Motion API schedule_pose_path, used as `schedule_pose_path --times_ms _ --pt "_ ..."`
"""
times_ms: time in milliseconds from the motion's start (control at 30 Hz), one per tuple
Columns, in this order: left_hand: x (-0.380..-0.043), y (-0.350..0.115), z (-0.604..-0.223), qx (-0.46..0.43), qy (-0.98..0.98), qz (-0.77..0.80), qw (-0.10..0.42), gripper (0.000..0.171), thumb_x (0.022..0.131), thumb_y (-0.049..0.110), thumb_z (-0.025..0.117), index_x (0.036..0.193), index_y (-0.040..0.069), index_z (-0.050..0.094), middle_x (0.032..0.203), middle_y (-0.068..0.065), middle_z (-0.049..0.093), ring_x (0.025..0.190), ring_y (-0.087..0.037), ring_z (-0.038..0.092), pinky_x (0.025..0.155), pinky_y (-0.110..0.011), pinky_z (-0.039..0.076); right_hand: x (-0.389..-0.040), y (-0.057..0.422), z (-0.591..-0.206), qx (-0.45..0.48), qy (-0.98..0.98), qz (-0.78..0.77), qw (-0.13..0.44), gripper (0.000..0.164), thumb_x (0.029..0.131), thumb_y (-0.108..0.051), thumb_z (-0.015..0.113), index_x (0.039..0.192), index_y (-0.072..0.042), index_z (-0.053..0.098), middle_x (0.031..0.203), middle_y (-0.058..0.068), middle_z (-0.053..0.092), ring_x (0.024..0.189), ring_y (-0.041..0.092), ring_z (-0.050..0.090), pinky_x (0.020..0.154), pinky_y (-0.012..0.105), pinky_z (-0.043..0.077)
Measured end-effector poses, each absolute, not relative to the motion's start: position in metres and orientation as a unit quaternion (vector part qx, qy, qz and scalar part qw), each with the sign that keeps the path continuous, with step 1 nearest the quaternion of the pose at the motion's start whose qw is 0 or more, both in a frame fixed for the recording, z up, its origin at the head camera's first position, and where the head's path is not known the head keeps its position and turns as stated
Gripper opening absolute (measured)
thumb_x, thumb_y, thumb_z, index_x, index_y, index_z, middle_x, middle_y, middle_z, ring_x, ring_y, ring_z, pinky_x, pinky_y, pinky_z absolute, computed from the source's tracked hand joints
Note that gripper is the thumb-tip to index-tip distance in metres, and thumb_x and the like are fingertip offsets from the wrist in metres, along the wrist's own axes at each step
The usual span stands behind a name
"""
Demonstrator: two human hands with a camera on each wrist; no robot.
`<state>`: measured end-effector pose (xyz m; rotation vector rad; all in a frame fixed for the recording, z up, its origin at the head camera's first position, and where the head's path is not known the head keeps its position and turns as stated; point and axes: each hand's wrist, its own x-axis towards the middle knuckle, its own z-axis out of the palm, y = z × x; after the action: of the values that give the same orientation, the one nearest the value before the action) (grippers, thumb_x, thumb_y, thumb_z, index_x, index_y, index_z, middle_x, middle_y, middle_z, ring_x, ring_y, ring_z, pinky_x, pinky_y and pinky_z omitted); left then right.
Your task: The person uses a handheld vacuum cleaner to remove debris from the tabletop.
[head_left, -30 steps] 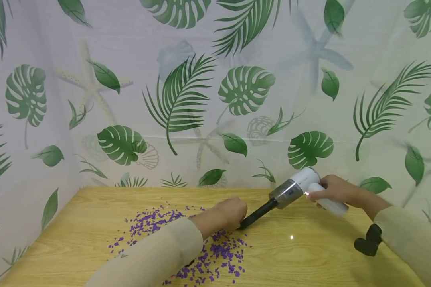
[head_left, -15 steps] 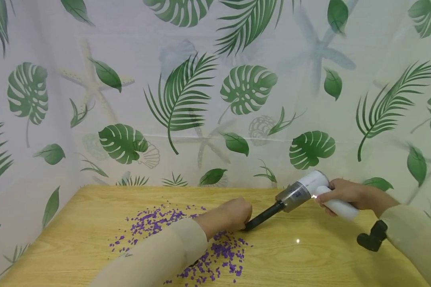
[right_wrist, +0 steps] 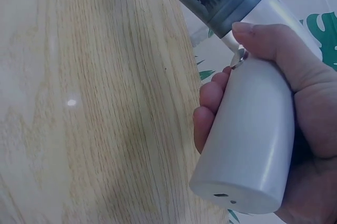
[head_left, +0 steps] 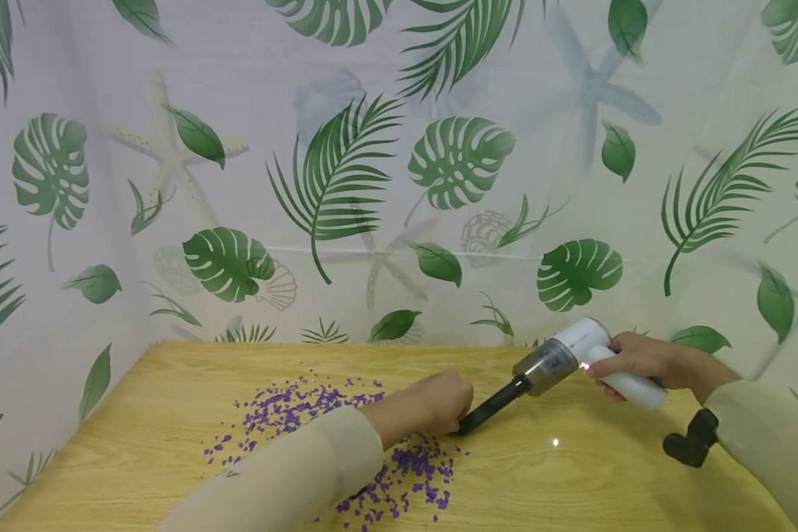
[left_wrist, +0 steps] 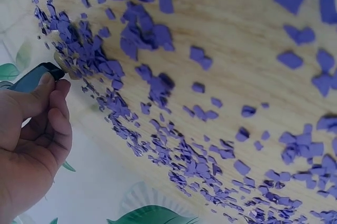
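My right hand (head_left: 645, 358) grips the white handle of a handheld vacuum cleaner (right_wrist: 242, 134), fingers wrapped round it and the thumb near the top. The vacuum has a clear grey dust cup (head_left: 545, 367) and a long black nozzle (head_left: 495, 405) that slants down to the left. At the nozzle's end, my left hand (head_left: 432, 403) pinches it between thumb and fingers, as the left wrist view shows. Small purple scraps (left_wrist: 152, 84), like cut paper, lie scattered around the nozzle tip and under the left forearm, which hides part of them.
The wood-grain table (head_left: 572, 480) carries the scraps on its left and middle parts. Behind it and along the left side hangs a pale leaf-patterned sheet (head_left: 372, 185). A black wrist mount (head_left: 691, 437) sticks out from the right sleeve.
Both hands and the vacuum have shifted a little to the right and slightly down, mostly in the first half second. The grips stay the same, and the scraps look much the same.
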<state>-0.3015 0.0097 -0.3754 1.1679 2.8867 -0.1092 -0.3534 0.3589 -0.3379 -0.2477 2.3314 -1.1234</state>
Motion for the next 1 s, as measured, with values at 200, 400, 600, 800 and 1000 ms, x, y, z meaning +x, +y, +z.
schedule_pose_path --times_ms 200,400,600,800,1000 --pt "-0.294 0.012 -0.372 0.381 0.924 -0.035 0.024 0.02 0.083 0.017 0.081 0.068 0.016 0.068 0.063 0.008 0.062 0.058 -0.004 0.053 0.055 -0.015 0.043 -0.352 0.36 -0.337 -0.098 0.863 -0.413 0.274 0.034 0.097 -0.02 0.064 0.112 0.007 0.05 0.088 0.011 0.065 0.076 0.021 0.064 0.069 0.038 0.057" --pt "-0.288 0.017 -0.372 0.379 0.923 -0.052 0.029 0.022 0.083 0.018 0.081 0.068 0.016 0.065 0.063 0.008 0.061 0.058 -0.005 0.054 0.055 -0.015 0.044 -0.349 0.36 -0.337 -0.108 0.863 -0.409 0.276 0.035 0.096 -0.019 0.064 0.113 0.008 0.048 0.087 0.012 0.064 0.075 0.022 0.064 0.068 0.038 0.057" --pt "-0.282 0.015 -0.372 0.361 0.929 -0.068 0.047 0.02 0.085 0.017 0.079 0.073 0.016 0.064 0.065 0.007 0.06 0.058 -0.005 0.054 0.055 -0.017 0.045 -0.349 0.356 -0.339 -0.117 0.862 -0.414 0.267 0.035 0.094 -0.019 0.067 0.11 0.007 0.05 0.085 0.011 0.064 0.075 0.022 0.063 0.068 0.038 0.057" --pt "-0.279 0.009 -0.372 0.369 0.926 -0.071 0.04 0.023 0.083 0.018 0.08 0.07 0.017 0.062 0.063 0.007 0.059 0.057 -0.005 0.053 0.054 -0.016 0.044 -0.349 0.35 -0.341 -0.134 0.859 -0.414 0.27 0.028 0.094 -0.016 0.066 0.105 0.006 0.054 0.082 0.01 0.065 0.072 0.021 0.063 0.066 0.036 0.056" --pt "-0.277 0.002 -0.37 0.376 0.922 -0.081 0.048 0.023 0.082 0.02 0.082 0.072 0.017 0.063 0.066 0.007 0.059 0.06 -0.005 0.054 0.056 -0.016 0.045 -0.348 0.341 -0.341 -0.146 0.862 -0.407 0.266 0.029 0.094 -0.016 0.066 0.107 0.007 0.053 0.08 0.01 0.064 0.071 0.022 0.062 0.065 0.036 0.055"
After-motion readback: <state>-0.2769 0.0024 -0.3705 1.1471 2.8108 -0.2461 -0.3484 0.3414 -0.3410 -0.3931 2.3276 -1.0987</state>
